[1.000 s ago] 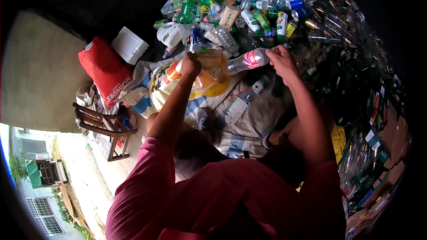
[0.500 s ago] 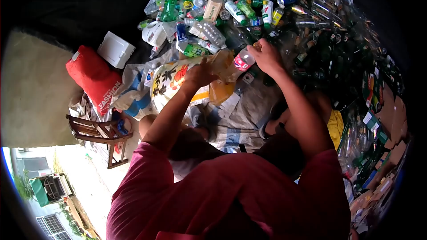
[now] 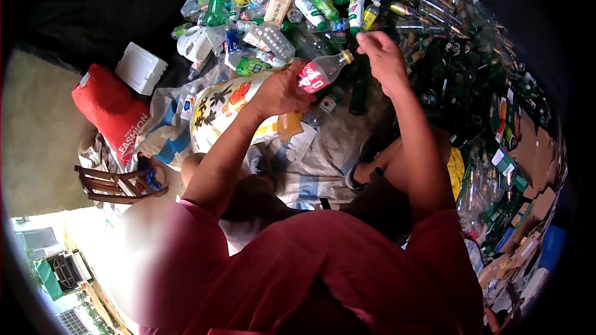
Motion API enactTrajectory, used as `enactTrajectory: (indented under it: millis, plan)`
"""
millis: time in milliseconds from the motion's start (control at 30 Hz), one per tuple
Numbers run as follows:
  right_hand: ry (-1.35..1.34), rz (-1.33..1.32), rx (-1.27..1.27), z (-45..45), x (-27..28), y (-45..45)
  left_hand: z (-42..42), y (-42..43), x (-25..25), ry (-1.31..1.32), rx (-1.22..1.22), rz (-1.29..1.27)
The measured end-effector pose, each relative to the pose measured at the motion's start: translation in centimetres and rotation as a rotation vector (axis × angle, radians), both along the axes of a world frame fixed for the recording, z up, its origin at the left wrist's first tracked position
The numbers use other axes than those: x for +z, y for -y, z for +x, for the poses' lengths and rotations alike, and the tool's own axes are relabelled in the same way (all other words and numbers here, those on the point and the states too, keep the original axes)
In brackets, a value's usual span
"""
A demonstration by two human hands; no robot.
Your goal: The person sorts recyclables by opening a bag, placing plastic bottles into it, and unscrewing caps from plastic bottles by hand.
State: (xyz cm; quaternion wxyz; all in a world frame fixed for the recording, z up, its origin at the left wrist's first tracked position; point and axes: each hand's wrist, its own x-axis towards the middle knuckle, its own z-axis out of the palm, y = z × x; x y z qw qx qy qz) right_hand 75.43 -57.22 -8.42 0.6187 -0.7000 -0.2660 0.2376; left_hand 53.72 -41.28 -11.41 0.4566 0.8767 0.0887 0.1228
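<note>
A clear plastic bottle (image 3: 326, 69) with a pink-and-white label lies tilted in my left hand (image 3: 282, 92), which wraps round its lower part. Its neck, yellow at the tip, points up and right. My right hand (image 3: 385, 61) is just beyond the neck, apart from it, with thumb and forefinger pinched. Whatever may be between those fingertips is too small to make out. Under my left hand lies a printed white-and-yellow sack (image 3: 214, 115), its mouth partly hidden by the hand.
Beyond my hands rises a heap of plastic bottles (image 3: 273, 40). Dark glass bottles (image 3: 456, 74) spread to the right, near cardboard (image 3: 528, 142). A red bag (image 3: 112, 111), a white foam box (image 3: 141, 68) and a wooden stool (image 3: 118, 185) are at left. A woven sheet (image 3: 335, 142) lies between my feet.
The bottle has passed from my right hand to my left, its neck now facing right. My right hand has come away from it. The view has shifted slightly.
</note>
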Motion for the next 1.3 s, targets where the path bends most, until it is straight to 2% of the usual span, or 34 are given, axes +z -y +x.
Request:
enactTrajectory:
  millis: [67, 100, 167, 300, 367, 400, 500, 567, 600, 667, 733, 767, 867, 900, 1000, 1067, 1100, 1133, 1233, 1300]
  plan:
    - [-0.041, -0.018, -0.001, -1.0, 1.0, 0.1, -0.3, 0.5, 0.7, -0.039, -0.019, 0.004]
    - [-0.072, -0.003, 0.084, -1.5, 0.7, -0.2, -0.3, 1.1, 1.0, -0.021, -0.058, -0.117]
    - [-0.131, -0.030, 0.208, -1.7, -0.3, -0.5, -0.2, 1.6, 1.9, -0.021, -0.075, -0.039]
    - [-0.087, -0.044, 0.233, -2.2, 0.7, -0.2, -0.5, 1.6, 3.1, -0.114, -0.065, -0.036]
    - [0.101, -0.038, 0.319, -2.1, 0.4, -0.1, -0.7, 1.5, 3.1, -0.092, -0.079, -0.125]
    - [0.103, -0.040, 0.321, -2.2, 0.5, -0.2, -0.8, 1.3, 3.0, -0.089, -0.078, -0.127]
    - [0.338, -0.132, 0.329, -2.6, 0.5, 0.0, -0.7, 1.2, 3.4, -0.088, -0.108, -0.012]
    - [0.395, -0.260, 0.360, -2.5, 0.6, 0.1, -0.6, 1.6, 4.4, -0.198, -0.061, 0.198]
    - [0.404, -0.303, 0.376, -2.3, 0.0, 0.1, -0.6, 1.8, 4.2, -0.188, -0.062, 0.195]
    - [0.373, -0.314, 0.342, -2.4, -0.9, -0.4, -0.7, 2.1, 3.9, -0.128, 0.006, 0.320]
    - [-0.059, -0.227, 0.235, -3.1, -0.5, -0.4, -0.7, 3.0, 4.1, -0.104, 0.102, 0.388]
    - [-0.231, -0.280, 0.206, -3.1, 0.3, -0.2, -0.7, 3.4, 4.2, -0.090, 0.125, 0.470]
    - [-0.373, -0.257, 0.233, -2.4, -0.4, -0.1, -0.4, 3.5, 3.8, 0.008, 0.168, 0.786]
    - [-0.344, -0.294, 0.235, -2.4, -0.6, -0.1, -0.5, 3.6, 4.3, 0.031, 0.147, 0.820]
    - [-0.183, -0.348, 0.307, -2.4, -1.3, 0.1, -0.8, 3.1, 4.5, -0.007, 0.085, 0.795]
    - [-0.004, -0.279, 0.284, -2.8, -2.3, -0.3, -0.9, 2.8, 4.1, 0.006, 0.064, 0.754]
    - [0.029, -0.222, 0.264, -3.1, -2.6, -0.5, -1.2, 3.1, 4.5, -0.081, 0.072, 0.667]
    - [0.039, -0.261, 0.256, -3.0, -2.9, -0.7, -1.4, 3.3, 4.7, -0.168, 0.080, 0.579]
    - [0.062, -0.260, 0.256, -2.9, -3.1, -1.3, -1.4, 3.1, 4.7, -0.170, 0.076, 0.411]
    - [0.001, -0.085, 0.272, -3.1, -2.9, -1.6, -1.3, 2.8, 4.5, -0.183, 0.087, 0.274]
